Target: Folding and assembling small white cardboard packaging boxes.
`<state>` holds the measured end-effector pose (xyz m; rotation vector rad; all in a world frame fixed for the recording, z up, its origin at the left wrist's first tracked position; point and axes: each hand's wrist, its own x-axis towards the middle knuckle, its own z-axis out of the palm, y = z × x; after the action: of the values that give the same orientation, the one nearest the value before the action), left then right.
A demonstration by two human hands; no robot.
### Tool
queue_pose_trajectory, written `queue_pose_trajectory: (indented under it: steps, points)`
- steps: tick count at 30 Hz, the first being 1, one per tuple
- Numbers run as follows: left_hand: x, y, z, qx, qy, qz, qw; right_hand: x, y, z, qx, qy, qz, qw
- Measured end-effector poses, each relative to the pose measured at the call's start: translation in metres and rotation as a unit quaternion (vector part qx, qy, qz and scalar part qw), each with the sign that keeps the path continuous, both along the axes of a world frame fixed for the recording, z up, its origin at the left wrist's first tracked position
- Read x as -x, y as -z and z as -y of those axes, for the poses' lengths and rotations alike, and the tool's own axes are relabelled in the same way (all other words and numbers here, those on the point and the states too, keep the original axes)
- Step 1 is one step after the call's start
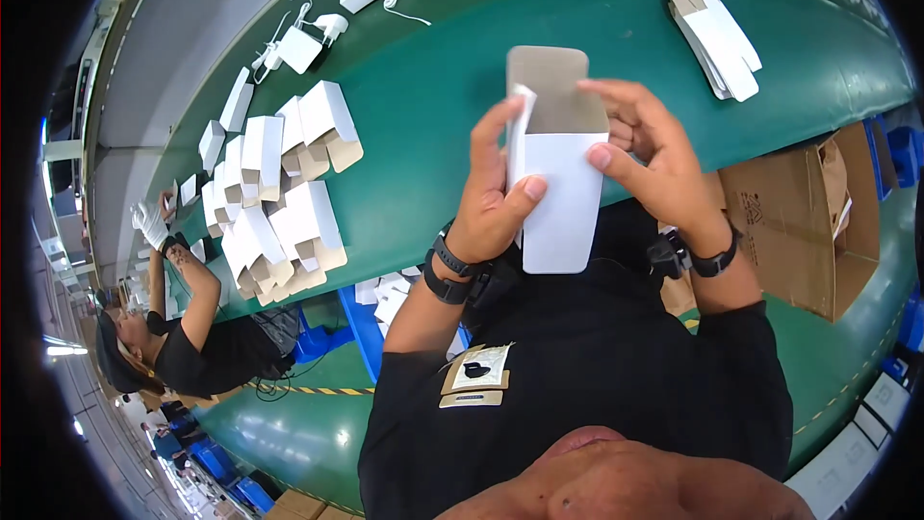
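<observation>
A small white cardboard box (561,197) with a grey-brown inside is held up between my two hands, over the near edge of the green table. Its top flap (549,87) stands raised and the upper end gapes. My left hand (496,173) grips the left side, thumb on the front and a finger at the side flap. On the right side, my right hand (650,149) has its thumb on the front face and its index finger reaching toward the top flap. The fingers behind the box are partly hidden.
Several opened white boxes (279,197) stand clustered on the table's left. Flat white cartons (714,39) lie stacked at the far right. White chargers with cables (300,43) line the far edge. A large brown carton (799,221) stands right; a co-worker (192,327) is at left.
</observation>
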<state>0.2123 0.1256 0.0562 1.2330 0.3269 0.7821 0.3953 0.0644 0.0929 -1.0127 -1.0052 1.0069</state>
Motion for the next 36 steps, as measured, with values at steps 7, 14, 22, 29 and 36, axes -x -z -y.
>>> queue_pose_trajectory:
  steps: [7,14,22,29,36]
  points:
    - [-0.003,0.022,0.012,0.093,0.031,0.006,0.995,-0.007,0.042,0.007,-0.049,-0.035,0.114,0.992]
    - [0.000,0.011,0.011,0.023,-0.011,0.007,1.000,-0.002,0.018,-0.004,-0.083,-0.027,0.078,0.993]
    - [0.009,0.005,0.019,-0.084,-0.018,-0.007,0.996,-0.004,0.003,-0.003,0.022,-0.091,0.048,0.994]
    - [0.022,0.005,0.024,-0.060,-0.003,-0.023,0.998,-0.001,0.001,0.001,0.042,-0.127,0.052,0.990]
    - [0.034,0.009,0.046,0.009,-0.046,0.007,0.999,0.010,0.006,0.013,0.022,-0.176,0.138,0.974]
